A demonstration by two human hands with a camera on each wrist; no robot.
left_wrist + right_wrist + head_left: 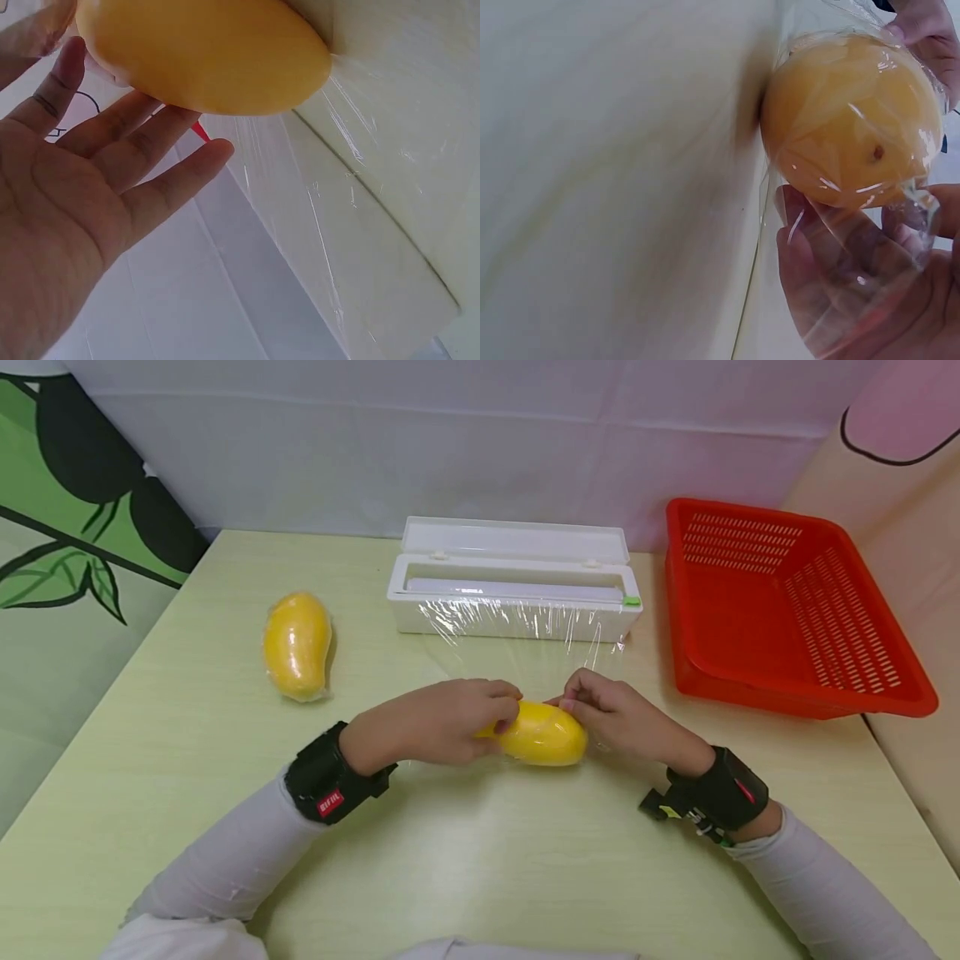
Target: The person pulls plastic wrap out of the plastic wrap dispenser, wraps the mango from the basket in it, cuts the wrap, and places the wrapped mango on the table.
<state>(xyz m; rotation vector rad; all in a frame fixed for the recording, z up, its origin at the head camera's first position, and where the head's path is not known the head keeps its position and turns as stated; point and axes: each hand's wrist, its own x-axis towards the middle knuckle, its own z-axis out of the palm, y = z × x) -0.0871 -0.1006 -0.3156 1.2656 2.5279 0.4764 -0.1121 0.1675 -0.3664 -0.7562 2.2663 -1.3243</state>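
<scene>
A yellow mango [545, 735] lies near the middle of the table with clear plastic wrap [885, 105] over its surface. From its left end, my left hand [457, 718] holds it with fingers and thumb; the palm [60, 202] faces the left wrist camera. At the other end, my right hand [618, 714] pinches a gathered bit of the wrap between thumb and finger. Film stretches back from the mango to a white wrap dispenser [510, 620], whose lid [517, 539] stands raised with the roll showing inside.
To the left lies another mango [297, 646], wrapped in film. A red plastic basket [795, 702] with slotted sides stands at the right. Behind the dispenser hangs a pale cloth [360, 460] along the table's back edge.
</scene>
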